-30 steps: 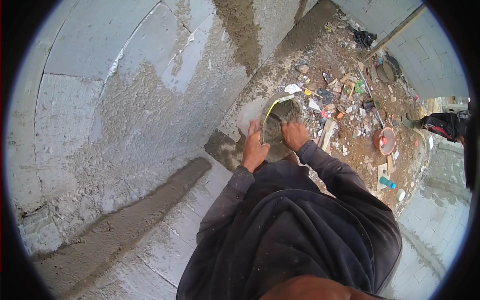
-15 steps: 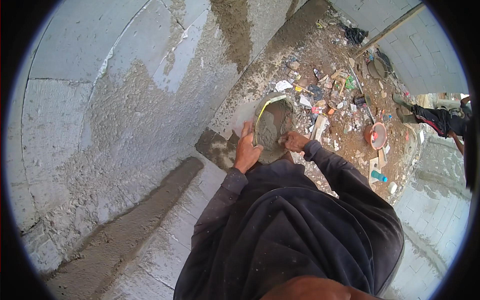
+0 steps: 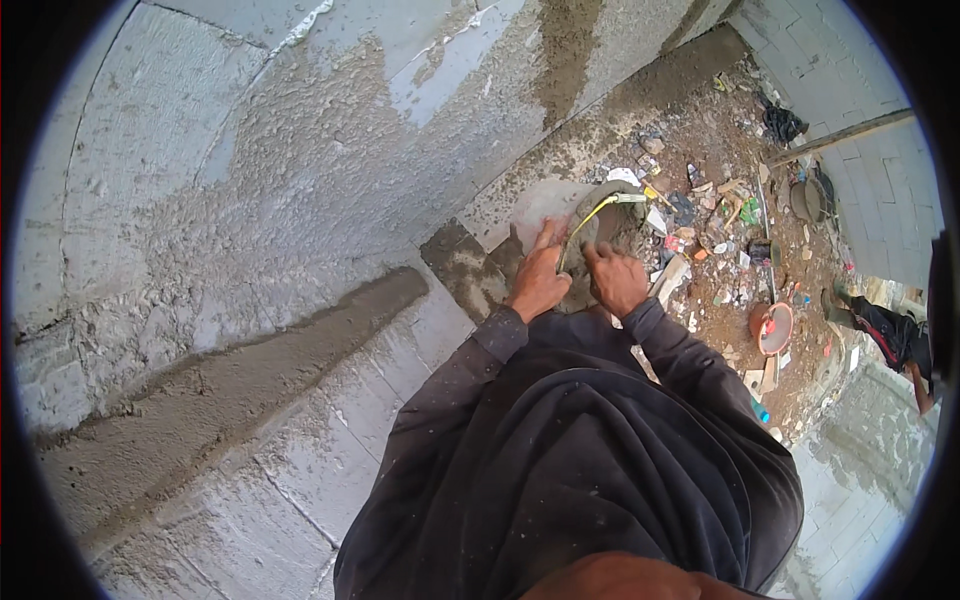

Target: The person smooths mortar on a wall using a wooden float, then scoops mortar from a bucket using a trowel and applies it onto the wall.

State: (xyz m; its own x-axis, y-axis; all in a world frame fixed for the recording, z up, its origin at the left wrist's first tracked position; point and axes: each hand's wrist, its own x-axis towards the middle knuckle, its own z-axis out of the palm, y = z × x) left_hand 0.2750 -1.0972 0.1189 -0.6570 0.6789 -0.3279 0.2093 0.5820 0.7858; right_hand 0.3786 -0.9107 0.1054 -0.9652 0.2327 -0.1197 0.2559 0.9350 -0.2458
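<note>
A round mortar-caked bucket stands in front of my body, with wet grey mortar inside. Its thin yellow handle, with a whitish grip, lies across the rim. My left hand holds the bucket's left side, thumb at the rim and fingers outside it. Over the near right part of the opening is my right hand, its fingers curled closed and pointing down into the bucket. Whatever those fingers grip is hidden under the hand.
To my left rises a block wall, partly rendered, above a mortar-covered ledge. Rubble and litter cover the ground ahead right. An orange bucket, a leaning pole and another person are at the right.
My view has swung, so the scene sits further right and the ledge shows more. My right hand has moved from the bucket's right edge over its opening; my left hand keeps its hold.
</note>
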